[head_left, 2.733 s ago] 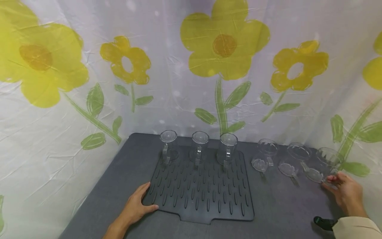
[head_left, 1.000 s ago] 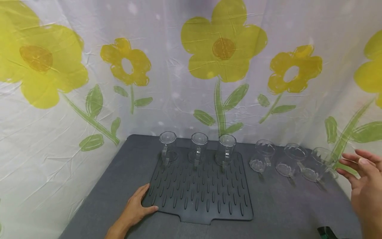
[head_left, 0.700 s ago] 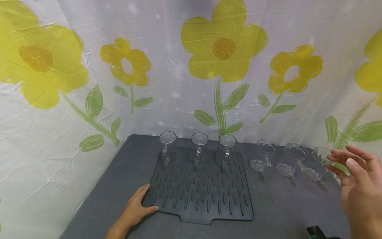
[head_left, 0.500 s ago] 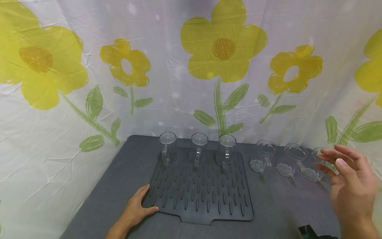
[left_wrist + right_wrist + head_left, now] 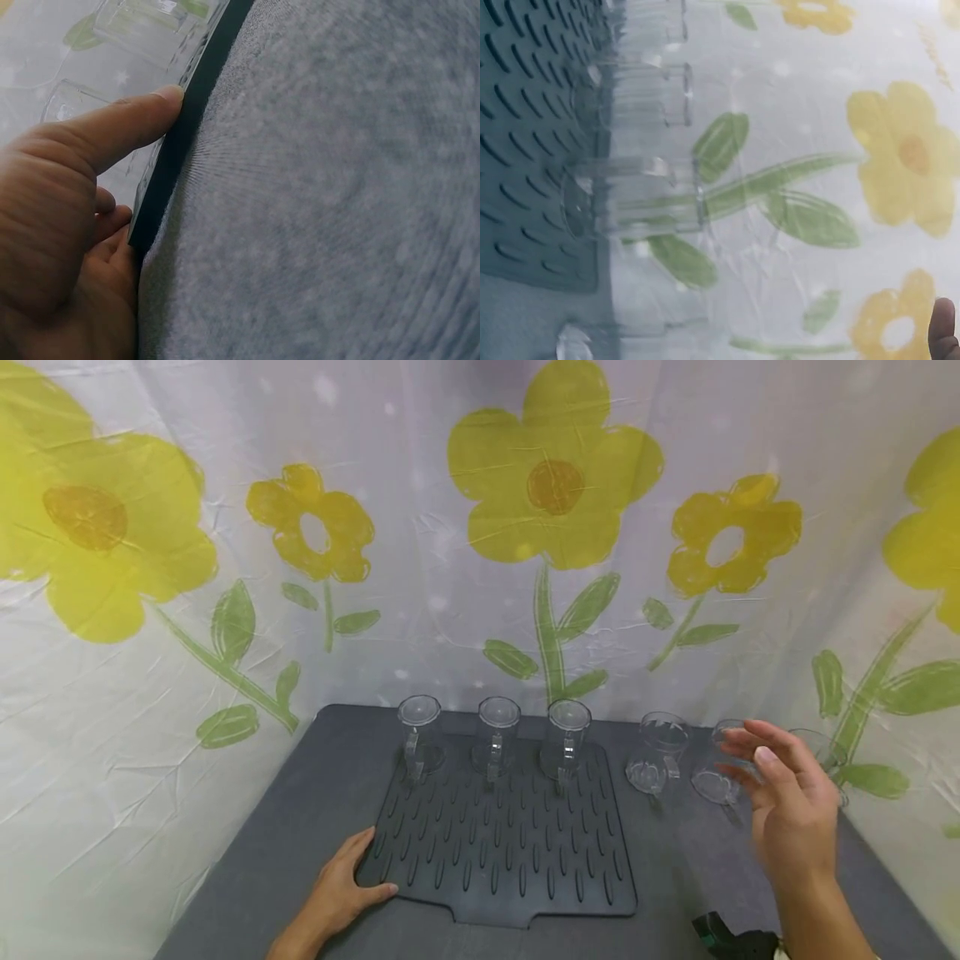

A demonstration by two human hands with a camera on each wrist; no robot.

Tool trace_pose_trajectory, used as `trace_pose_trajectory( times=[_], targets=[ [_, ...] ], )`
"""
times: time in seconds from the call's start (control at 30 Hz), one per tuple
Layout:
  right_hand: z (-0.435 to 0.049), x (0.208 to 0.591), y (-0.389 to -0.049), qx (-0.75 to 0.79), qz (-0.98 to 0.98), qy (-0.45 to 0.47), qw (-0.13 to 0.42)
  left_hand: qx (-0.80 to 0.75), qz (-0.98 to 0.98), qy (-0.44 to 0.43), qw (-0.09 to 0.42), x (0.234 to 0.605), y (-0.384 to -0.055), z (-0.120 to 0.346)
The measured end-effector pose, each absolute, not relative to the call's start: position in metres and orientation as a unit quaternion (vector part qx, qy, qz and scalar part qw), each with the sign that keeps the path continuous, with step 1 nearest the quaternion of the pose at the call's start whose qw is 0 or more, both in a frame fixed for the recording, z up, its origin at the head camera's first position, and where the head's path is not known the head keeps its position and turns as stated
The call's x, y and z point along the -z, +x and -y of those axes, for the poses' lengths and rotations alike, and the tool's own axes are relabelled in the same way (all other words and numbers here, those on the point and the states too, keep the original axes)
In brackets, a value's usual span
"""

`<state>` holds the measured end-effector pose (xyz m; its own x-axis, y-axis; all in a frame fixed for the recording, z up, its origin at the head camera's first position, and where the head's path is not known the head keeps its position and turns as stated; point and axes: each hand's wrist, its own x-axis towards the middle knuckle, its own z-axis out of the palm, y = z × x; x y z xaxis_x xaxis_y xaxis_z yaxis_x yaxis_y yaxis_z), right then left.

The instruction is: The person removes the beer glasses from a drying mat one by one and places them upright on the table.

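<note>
Three clear glass mugs stand upside down in a row along the back of a dark ridged drying mat, handles toward me. To the right, three more glass mugs stand upright on the table. My left hand rests at the mat's front left corner, thumb on the front edge and fingers along the left side; the left wrist view shows the thumb touching the mat's edge. My right hand is raised before the upright mugs, fingers loosely bent and holding nothing. It partly hides the middle and rightmost ones.
The dark grey table extends around the mat. A white curtain with yellow flowers hangs close behind the mugs and along both sides. A black and green device shows by my right wrist at the bottom edge.
My right hand has left the rightmost upright mug, lifted, and moved left across in front of the upright mugs. My left hand has stayed at the mat's corner. The mugs have not moved.
</note>
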<state>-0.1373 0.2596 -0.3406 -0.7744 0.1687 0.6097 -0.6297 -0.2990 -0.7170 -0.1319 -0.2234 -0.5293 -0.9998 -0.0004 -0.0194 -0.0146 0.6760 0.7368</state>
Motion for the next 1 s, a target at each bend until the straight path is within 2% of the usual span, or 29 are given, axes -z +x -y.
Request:
trace_pose_trajectory(
  times=[0.27, 0.57, 1.0],
  targets=[
    [-0.248, 0.358, -0.153, -0.766, 0.56, 0.213, 0.234, -0.4, -0.916, -0.004, 0.011, 0.528, -0.132, 0.223],
    [-0.235, 0.376, -0.172, -0.75, 0.605, 0.15, 0.223, -0.395, -0.918, -0.005, 0.013, 0.53, -0.132, 0.223],
    [-0.216, 0.401, -0.195, -0.743, 0.641, 0.095, 0.17, -0.389, -0.921, -0.006, 0.013, 0.529, -0.132, 0.224]
  ],
)
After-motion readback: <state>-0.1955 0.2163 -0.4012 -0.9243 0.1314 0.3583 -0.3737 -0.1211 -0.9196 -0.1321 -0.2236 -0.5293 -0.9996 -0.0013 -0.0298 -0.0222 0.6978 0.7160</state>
